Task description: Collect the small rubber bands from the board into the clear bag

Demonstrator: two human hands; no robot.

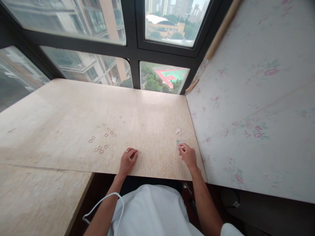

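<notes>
Pinching the near edge of a small clear packet (178,142), right of centre in the frame, the right hand (189,157) would do well to keep its grip light, as thin film probably creases easily. The left hand (128,160), lower centre, rests half-curled on the marble-patterned countertop (157,154); whether it holds anything I cannot tell. White scraps (178,131) lie just above the packet; thin rings (101,153) scatter left of centre, best left unbrushed.
</notes>
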